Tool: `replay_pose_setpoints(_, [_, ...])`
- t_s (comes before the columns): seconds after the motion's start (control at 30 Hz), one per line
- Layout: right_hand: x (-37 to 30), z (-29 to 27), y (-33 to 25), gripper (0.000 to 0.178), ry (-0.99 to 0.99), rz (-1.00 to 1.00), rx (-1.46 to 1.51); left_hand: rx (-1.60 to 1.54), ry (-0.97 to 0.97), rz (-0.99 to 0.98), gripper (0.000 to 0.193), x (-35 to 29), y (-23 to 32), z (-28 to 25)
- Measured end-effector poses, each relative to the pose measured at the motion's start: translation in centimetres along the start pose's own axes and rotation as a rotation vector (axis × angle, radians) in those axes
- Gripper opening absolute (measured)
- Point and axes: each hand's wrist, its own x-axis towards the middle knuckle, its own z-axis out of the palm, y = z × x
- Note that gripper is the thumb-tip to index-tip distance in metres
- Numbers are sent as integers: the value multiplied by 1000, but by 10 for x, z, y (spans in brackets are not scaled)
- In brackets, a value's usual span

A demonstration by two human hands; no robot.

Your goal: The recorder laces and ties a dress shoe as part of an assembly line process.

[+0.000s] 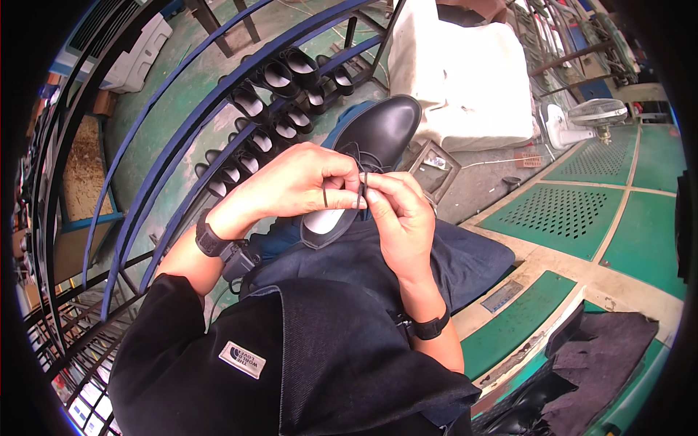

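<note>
The black shoe [382, 131] rests on the lap, its toe pointing away, under both hands; left hand [291, 182] and right hand [400, 218] pinch its lace [363, 190].

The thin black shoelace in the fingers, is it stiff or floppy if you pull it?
Probably floppy: the thin black shoelace bends in a loop between the left hand and the right hand. It looks light, since fingertips alone pinch it. The glossy black leather shoe on the lap seems stiffer and holds its shape.
</note>
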Motion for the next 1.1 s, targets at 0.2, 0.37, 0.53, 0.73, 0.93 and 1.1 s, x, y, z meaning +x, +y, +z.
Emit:
replay_pose_setpoints(0.2, [5, 1, -12, 15, 21, -65, -220, -100, 103, -10, 28, -1, -8, 12])
replay_pose_setpoints(0.37, [10, -3, -16, 13, -49, -92, -295, -76, 114, 60, 22, 0, -13, 9])
replay_pose_setpoints(0.53, [9, -6, -3, 9, 55, 36, -179, -1, 57, 89, 14, 1, -11, 3])
replay_pose_setpoints(0.73, [6, -9, 4, 3, 92, 381, 650, -360, 180, 200, 8, -8, -32, 8])
replay_pose_setpoints(0.93, [8, -15, 6, 3, 8, 303, 580, -346, 154, 190, 28, -5, -31, 6])
replay_pose_setpoints(1.1, [9, -16, 2, 4, 17, 334, 644, -310, 160, 198, 21, -4, -35, 5])
